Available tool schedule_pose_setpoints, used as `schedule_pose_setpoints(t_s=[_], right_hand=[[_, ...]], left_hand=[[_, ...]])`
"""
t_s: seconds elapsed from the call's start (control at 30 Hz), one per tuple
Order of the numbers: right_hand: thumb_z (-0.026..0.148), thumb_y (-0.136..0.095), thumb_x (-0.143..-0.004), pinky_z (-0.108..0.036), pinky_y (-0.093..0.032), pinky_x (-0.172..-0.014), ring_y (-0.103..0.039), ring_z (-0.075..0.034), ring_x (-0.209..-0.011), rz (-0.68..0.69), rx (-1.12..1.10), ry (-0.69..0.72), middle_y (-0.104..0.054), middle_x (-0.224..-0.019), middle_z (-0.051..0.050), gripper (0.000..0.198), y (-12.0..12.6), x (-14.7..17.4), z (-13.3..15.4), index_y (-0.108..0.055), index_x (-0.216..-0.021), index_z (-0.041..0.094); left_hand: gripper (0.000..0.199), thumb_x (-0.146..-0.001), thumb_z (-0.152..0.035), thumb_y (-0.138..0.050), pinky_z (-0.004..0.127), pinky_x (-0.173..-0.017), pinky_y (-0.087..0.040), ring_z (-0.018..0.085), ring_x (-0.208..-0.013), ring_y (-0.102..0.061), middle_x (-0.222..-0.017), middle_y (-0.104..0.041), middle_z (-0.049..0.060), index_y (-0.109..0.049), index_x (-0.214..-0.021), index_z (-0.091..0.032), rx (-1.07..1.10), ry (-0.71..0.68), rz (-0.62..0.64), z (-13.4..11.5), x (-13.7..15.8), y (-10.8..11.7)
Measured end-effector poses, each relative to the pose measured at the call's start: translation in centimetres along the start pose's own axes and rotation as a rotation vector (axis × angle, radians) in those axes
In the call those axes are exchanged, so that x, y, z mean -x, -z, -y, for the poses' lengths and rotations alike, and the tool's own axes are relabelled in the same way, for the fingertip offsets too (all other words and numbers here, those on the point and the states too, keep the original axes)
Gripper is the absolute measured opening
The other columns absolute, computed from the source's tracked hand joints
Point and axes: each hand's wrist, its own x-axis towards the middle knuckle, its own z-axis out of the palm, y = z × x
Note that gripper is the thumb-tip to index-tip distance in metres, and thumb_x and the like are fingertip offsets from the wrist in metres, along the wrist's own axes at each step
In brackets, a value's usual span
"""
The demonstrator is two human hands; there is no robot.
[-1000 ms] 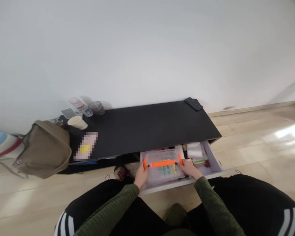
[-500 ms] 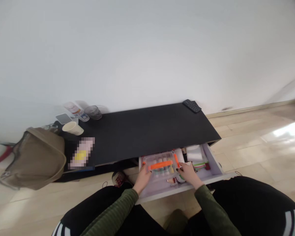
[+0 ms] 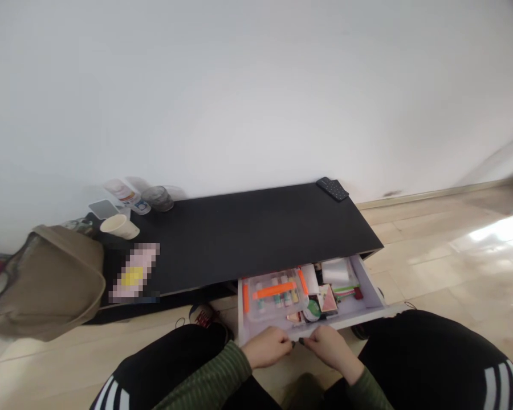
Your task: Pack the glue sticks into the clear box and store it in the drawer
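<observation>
An open drawer point(image 3: 260, 329) with pale lilac insides sticks out from the black cabinet point(image 3: 239, 239). At its front edge, my left hand point(image 3: 268, 345) is closed with the fingers curled against the panel. My right hand point(image 3: 328, 347) is closed on the same edge, close beside the left, thumbs pointing towards each other. The undersides of both hands are hidden. Inside on the left lies a clear plastic case point(image 3: 267, 307) with orange handle and clips, holding several small bottles. Right of it are a round green-and-white item point(image 3: 313, 311) and a small box with a pink triangle point(image 3: 327, 298).
A keyboard point(image 3: 332, 188) lies at the cabinet's back right. A paper cup point(image 3: 120, 226), a dark glass point(image 3: 158, 198), a spray can point(image 3: 128, 196) and a blurred pink item point(image 3: 135, 270) stand or lie left. A brown bag point(image 3: 51, 285) is at the far left.
Both hands have let go of the clear case, which now lies flat in the drawer. They have moved towards me onto the drawer's front edge.
</observation>
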Motion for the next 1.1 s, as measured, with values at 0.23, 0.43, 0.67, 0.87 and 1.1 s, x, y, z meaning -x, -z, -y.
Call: schedule_pose_setpoints(t_s=[0.23, 0.43, 0.67, 0.87, 1.1], right_hand=[[0.04, -0.057, -0.09, -0.026, -0.028, -0.057, -0.06, -0.017, -0.064, 0.019, 0.087, 0.029, -0.067, -0.062, -0.006, 0.04, 2.5, -3.0, 1.2, -0.07, -0.058, 0.019], [0.044, -0.054, -0.094, -0.025, -0.032, -0.061, -0.064, -0.019, -0.071, -0.046, 0.111, 0.042, -0.071, -0.069, -0.008, 0.043, 4.3, -6.2, 2.4, -0.075, -0.066, 0.019], [0.043, -0.045, -0.099, -0.025, -0.039, -0.07, -0.068, -0.021, -0.088, -0.145, 0.202, 0.069, -0.076, -0.091, -0.01, 0.042, 6.2, -8.9, 4.4, -0.079, -0.086, 0.022], [0.039, -0.048, -0.098, -0.026, -0.043, -0.083, -0.067, -0.023, -0.108, -0.207, 0.128, 0.099, -0.074, -0.115, -0.009, 0.034, 6.9, -10.7, 5.1, -0.073, -0.115, 0.023], [0.027, -0.052, -0.094, -0.028, -0.044, -0.091, -0.064, -0.024, -0.116, -0.162, 0.166, 0.15, -0.067, -0.128, -0.014, 0.04, 6.6, -11.0, 4.8, -0.061, -0.132, 0.017]], left_hand=[[0.032, -0.084, -0.032, -0.047, 0.03, -0.072, -0.047, 0.022, -0.072, -0.066, -0.07, -0.071, 0.007, -0.07, -0.065, -0.022, -0.164, -0.046, -0.193, -2.1, 0.0, 2.3], [0.034, -0.089, -0.03, -0.042, 0.033, -0.082, -0.047, 0.026, -0.09, -0.069, -0.093, -0.076, 0.01, -0.075, -0.09, -0.019, -0.119, -0.003, -0.317, -1.6, -1.9, 3.9], [0.045, -0.087, -0.026, -0.049, 0.034, -0.103, -0.042, 0.029, -0.124, -0.059, -0.133, -0.063, 0.019, -0.058, -0.129, -0.011, -0.068, 0.049, -0.445, -0.2, -3.7, 5.0], [0.049, -0.088, -0.019, -0.048, 0.03, -0.104, -0.04, 0.025, -0.126, -0.058, -0.142, -0.055, 0.021, -0.046, -0.136, -0.009, -0.001, 0.035, -0.548, 0.2, -5.0, 6.5], [0.054, -0.088, -0.017, -0.049, 0.031, -0.104, -0.04, 0.026, -0.125, -0.059, -0.143, -0.054, 0.023, -0.042, -0.14, -0.007, -0.064, 0.025, -0.548, -0.4, -5.4, 6.4]])
